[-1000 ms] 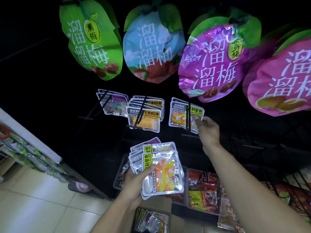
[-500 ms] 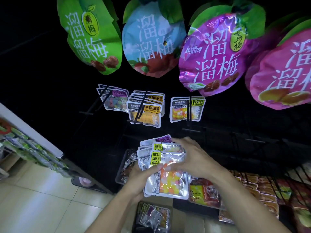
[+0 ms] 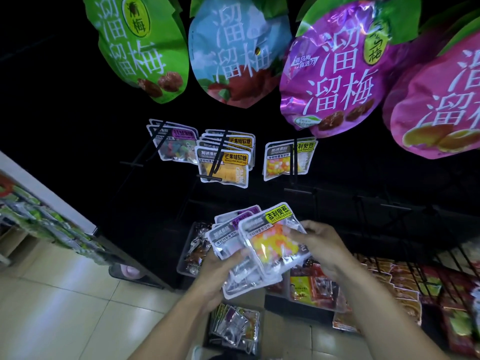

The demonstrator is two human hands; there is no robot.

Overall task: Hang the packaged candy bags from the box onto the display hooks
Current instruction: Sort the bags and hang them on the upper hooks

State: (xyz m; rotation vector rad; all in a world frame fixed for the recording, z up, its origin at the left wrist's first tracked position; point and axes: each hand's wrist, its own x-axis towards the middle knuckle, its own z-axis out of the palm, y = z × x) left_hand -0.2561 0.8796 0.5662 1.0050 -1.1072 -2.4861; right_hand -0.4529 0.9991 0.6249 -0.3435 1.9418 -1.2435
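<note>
Head view, left hand (image 3: 217, 268) gripping candy bag stack (image 3: 233, 245), right hand (image 3: 318, 241) pinching top bag (image 3: 272, 237)

A shop aisle — snack bags (image 3: 335, 71) on hooks (image 3: 295, 157), stocked shelves (image 3: 405, 284), tiled floor (image 3: 57, 307).

held candy bag (image 3: 272, 242): 吉利贝豆 | hooked candy bag (image 3: 224, 165): 芒果味软糖 | purple plum bag (image 3: 337, 71): 溜溜梅
</note>
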